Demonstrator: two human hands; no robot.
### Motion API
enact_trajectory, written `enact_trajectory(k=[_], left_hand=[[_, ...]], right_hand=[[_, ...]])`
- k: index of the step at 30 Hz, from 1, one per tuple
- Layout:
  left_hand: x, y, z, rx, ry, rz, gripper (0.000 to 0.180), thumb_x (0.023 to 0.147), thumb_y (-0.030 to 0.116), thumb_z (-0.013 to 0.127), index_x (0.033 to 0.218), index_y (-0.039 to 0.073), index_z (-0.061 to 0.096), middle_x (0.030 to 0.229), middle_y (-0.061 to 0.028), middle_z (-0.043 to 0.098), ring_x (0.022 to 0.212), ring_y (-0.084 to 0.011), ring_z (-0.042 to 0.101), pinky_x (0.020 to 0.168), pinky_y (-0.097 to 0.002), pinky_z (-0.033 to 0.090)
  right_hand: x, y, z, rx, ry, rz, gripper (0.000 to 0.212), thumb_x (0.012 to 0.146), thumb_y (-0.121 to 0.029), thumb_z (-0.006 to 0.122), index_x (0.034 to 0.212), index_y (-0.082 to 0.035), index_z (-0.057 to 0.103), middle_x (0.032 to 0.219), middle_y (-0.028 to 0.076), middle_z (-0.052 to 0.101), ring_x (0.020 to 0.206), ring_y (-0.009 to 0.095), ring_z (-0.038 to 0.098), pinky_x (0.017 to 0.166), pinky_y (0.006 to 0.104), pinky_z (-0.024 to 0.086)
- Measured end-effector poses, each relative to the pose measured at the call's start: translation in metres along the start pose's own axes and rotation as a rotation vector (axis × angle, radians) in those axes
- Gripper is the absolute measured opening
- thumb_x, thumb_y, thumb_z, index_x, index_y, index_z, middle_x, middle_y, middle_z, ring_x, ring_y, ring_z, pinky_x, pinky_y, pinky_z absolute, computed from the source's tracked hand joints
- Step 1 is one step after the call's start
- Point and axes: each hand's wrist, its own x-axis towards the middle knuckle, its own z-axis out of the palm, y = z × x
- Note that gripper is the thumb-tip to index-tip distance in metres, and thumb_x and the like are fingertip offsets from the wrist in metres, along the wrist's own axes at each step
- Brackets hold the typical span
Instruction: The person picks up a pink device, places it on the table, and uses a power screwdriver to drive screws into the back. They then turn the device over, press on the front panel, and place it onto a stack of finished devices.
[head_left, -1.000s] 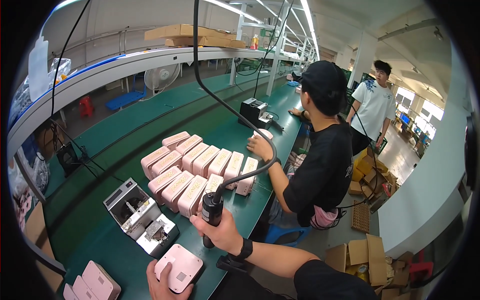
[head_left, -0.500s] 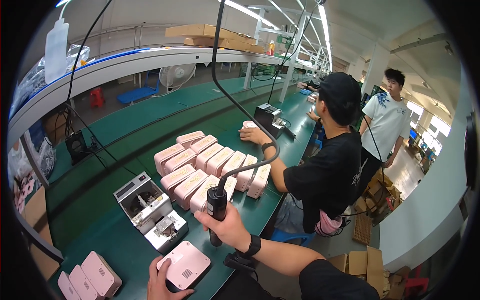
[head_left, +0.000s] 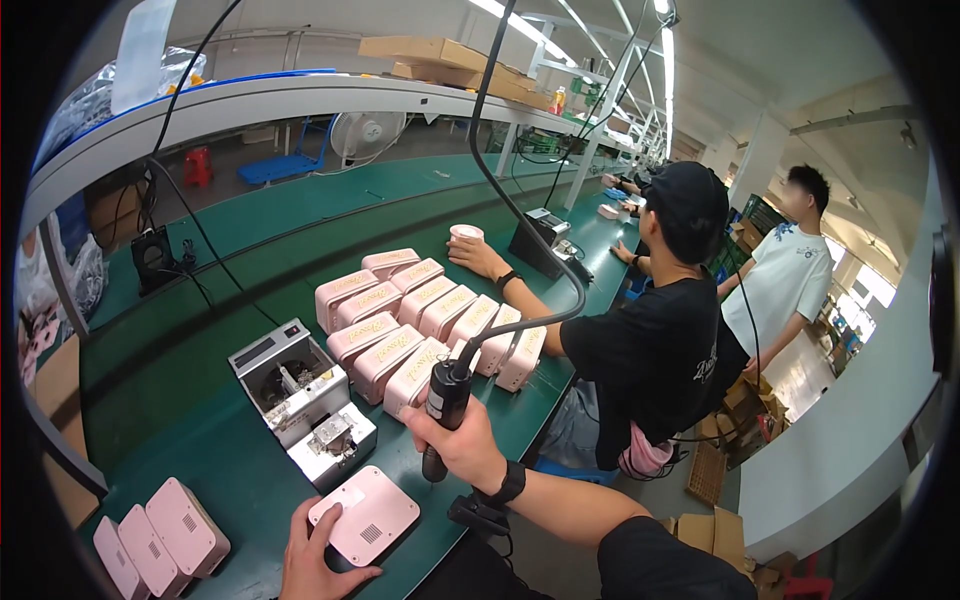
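My right hand (head_left: 462, 447) is wrapped round a black electric screwdriver (head_left: 447, 392), held upright with its thick cord rising from the top. My left hand (head_left: 318, 558) grips the near left side of a pink plastic case (head_left: 372, 512), thumb along the near edge and fingers at the left corner. The case lies flat, with a speaker grille and small corner holes facing up. The screwdriver's lower end is above the bench beside the case, apart from it. Just beyond the case stands a white and silver screw feeder (head_left: 335, 440).
Several pink cases (head_left: 425, 310) stand in rows on the green bench (head_left: 200, 420); more pink cases (head_left: 185, 530) lean at the near left. A co-worker in black (head_left: 650, 350) sits to the right, one hand by a round pink piece (head_left: 466, 233). Another person (head_left: 780, 280) stands behind.
The view has shifted slightly. The co-worker's hand with the round pink piece has moved farther left along the bench. My hands keep their holds on the screwdriver and the case.
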Motion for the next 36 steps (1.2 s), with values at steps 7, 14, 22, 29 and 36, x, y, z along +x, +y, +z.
enact_trajectory(k=[7,14,22,29,36], left_hand=[[0.0010,0.0015,-0.0001,-0.015,-0.016,-0.047,0.100,0.047,0.031,0.099,0.133,0.007,0.053,0.137,-0.0214,0.047,0.121,-0.0408,0.055,0.100,-0.0454,0.050],[-0.0013,0.0018,-0.0022,0.012,-0.020,-0.027,0.098,0.051,0.034,0.098,0.132,0.006,0.053,0.136,-0.0217,0.047,0.121,-0.0405,0.055,0.100,-0.0456,0.050],[0.0015,0.0001,-0.0002,0.020,-0.033,-0.028,0.098,0.051,0.034,0.098,0.133,0.006,0.053,0.136,-0.0215,0.047,0.122,-0.0403,0.055,0.100,-0.0455,0.050],[0.0016,-0.0016,0.0004,0.017,-0.031,-0.022,0.099,0.050,0.034,0.098,0.134,0.007,0.052,0.136,-0.0209,0.047,0.121,-0.0401,0.055,0.100,-0.0453,0.050],[0.0014,-0.0005,0.0007,-0.001,-0.044,-0.025,0.100,0.050,0.034,0.098,0.135,0.007,0.052,0.136,-0.0206,0.047,0.120,-0.0399,0.056,0.100,-0.0452,0.050]], right_hand=[[0.0006,0.0041,-0.0017,0.019,-0.018,-0.017,0.020,0.091,-0.010,0.072,0.097,-0.003,0.055,0.068,0.002,0.059,0.057,0.010,0.056,0.053,0.0250,0.044],[-0.0054,0.0085,-0.0013,0.059,-0.039,-0.040,0.018,0.091,-0.008,0.071,0.098,-0.003,0.055,0.068,0.001,0.057,0.057,0.009,0.056,0.053,0.0245,0.044],[-0.0018,0.0073,-0.0037,0.063,-0.013,-0.031,0.019,0.091,-0.008,0.071,0.099,-0.003,0.055,0.069,0.001,0.057,0.058,0.009,0.055,0.053,0.0246,0.045],[0.0002,0.0087,-0.0032,0.069,-0.007,-0.046,0.019,0.091,-0.009,0.071,0.098,-0.003,0.055,0.069,0.002,0.058,0.058,0.009,0.055,0.053,0.0249,0.045],[-0.0057,0.0093,-0.0048,0.044,0.008,-0.054,0.020,0.091,-0.009,0.072,0.099,-0.003,0.054,0.070,0.002,0.058,0.058,0.009,0.055,0.053,0.0251,0.045]])
